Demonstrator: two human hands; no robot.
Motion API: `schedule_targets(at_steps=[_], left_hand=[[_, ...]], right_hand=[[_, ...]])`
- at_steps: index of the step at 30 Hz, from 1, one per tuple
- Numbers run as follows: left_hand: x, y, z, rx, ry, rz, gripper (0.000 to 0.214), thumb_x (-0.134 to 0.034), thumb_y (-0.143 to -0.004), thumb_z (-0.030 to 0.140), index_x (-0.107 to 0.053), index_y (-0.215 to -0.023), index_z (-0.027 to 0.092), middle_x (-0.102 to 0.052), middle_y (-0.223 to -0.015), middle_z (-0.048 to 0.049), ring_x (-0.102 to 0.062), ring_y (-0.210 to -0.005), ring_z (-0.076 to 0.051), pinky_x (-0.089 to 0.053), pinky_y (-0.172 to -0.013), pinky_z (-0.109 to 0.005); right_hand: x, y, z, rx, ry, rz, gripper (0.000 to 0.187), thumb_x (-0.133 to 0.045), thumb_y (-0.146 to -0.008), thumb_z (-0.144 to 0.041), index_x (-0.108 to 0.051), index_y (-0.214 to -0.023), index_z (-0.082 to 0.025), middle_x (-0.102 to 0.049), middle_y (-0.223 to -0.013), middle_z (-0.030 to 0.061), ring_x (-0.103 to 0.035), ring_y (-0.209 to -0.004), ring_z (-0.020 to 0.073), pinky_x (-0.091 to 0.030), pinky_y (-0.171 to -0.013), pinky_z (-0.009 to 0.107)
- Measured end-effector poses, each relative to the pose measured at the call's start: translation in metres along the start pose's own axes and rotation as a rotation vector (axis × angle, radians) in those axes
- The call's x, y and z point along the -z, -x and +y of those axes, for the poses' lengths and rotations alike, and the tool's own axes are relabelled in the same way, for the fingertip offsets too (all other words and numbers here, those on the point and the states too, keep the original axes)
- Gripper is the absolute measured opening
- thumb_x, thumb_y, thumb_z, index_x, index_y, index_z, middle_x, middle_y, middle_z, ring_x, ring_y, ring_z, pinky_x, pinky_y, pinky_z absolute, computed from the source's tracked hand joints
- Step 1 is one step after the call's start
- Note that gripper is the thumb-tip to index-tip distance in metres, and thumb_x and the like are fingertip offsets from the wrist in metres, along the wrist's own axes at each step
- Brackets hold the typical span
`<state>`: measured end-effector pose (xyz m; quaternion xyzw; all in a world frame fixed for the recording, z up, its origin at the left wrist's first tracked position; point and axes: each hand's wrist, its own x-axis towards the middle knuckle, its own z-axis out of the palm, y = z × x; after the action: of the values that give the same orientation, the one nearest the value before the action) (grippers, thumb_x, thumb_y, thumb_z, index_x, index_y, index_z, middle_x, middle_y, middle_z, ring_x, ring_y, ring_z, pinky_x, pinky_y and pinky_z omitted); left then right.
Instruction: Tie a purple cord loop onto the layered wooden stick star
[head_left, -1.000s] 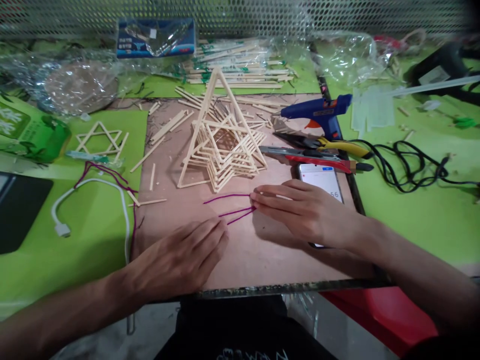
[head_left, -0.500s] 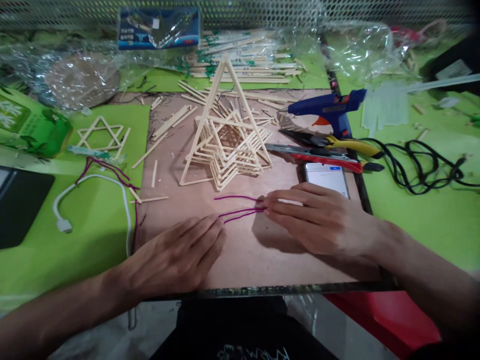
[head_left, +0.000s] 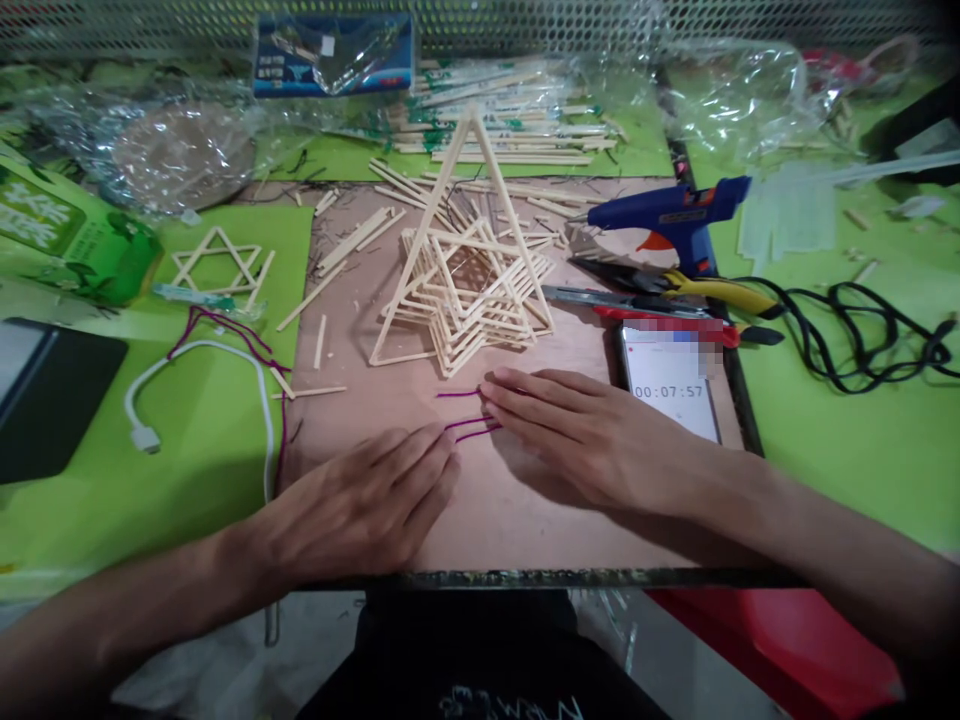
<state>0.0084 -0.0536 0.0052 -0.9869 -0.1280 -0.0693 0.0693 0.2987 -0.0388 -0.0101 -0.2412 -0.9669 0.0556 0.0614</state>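
My left hand [head_left: 360,505] lies flat on the brown board [head_left: 525,530] with its fingers stretched out, the fingertips touching the near ends of thin purple wires [head_left: 466,425]. My right hand [head_left: 592,435] also lies flat with fingers extended, pressing down over the other ends of the wires. Just beyond both hands stands a model of wooden sticks [head_left: 465,260], a tall triangle over stacked star shapes.
A phone [head_left: 671,385] showing a timer lies right of my right hand. Behind it are a red cutter [head_left: 660,315], pliers [head_left: 675,285], a blue glue gun [head_left: 671,215] and black cable [head_left: 862,335]. A white cable [head_left: 202,385], a stick star [head_left: 217,262] and loose sticks [head_left: 495,125] lie left and back.
My right hand has slid left along the purple wires and now covers more of them. The left hand has stayed nearly still. The phone screen is uncovered.
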Motion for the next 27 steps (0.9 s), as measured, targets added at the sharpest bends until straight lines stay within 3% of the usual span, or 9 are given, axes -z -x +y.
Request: schedule_targets(at_steps=[13,18,22,27], left_hand=[[0.009,0.000,-0.009,0.005,0.076,0.019,0.028,-0.050,-0.094,0.009,-0.063,-0.118,0.007,-0.070,-0.119,-0.0142,-0.066,-0.109,-0.025,-0.051,-0.095,-0.038],[0.000,-0.003,-0.018,0.280,0.232,0.106,0.016,-0.056,-0.094,0.012,-0.064,-0.108,0.014,-0.072,-0.100,-0.0040,-0.067,-0.092,-0.017,-0.054,-0.085,-0.031],[-0.008,-0.012,-0.018,0.477,0.332,-0.061,0.021,-0.053,-0.100,0.030,-0.063,-0.112,0.017,-0.068,-0.108,-0.0047,-0.064,-0.102,-0.021,-0.055,-0.086,-0.036],[-0.009,-0.015,-0.015,0.488,0.302,-0.071,0.021,-0.052,-0.099,0.030,-0.066,-0.104,0.016,-0.067,-0.109,-0.0069,-0.063,-0.101,-0.022,-0.054,-0.084,-0.036]], right_hand=[[0.006,0.000,-0.002,0.075,-0.108,0.034,0.044,-0.045,-0.096,-0.008,-0.051,-0.139,-0.002,-0.055,-0.143,0.0175,-0.054,-0.133,0.0263,-0.050,-0.110,0.045],[0.006,0.000,-0.002,0.100,-0.156,0.069,0.040,-0.046,-0.095,-0.006,-0.054,-0.134,0.000,-0.058,-0.139,0.0192,-0.055,-0.132,0.0260,-0.050,-0.110,0.046],[0.007,-0.001,-0.003,0.103,-0.160,0.059,0.041,-0.046,-0.093,-0.004,-0.054,-0.134,-0.001,-0.059,-0.138,0.0188,-0.055,-0.133,0.0250,-0.051,-0.110,0.045],[0.008,-0.001,-0.003,0.108,-0.154,0.054,0.041,-0.043,-0.094,-0.005,-0.055,-0.134,-0.002,-0.059,-0.139,0.0173,-0.055,-0.132,0.0253,-0.051,-0.109,0.046]])
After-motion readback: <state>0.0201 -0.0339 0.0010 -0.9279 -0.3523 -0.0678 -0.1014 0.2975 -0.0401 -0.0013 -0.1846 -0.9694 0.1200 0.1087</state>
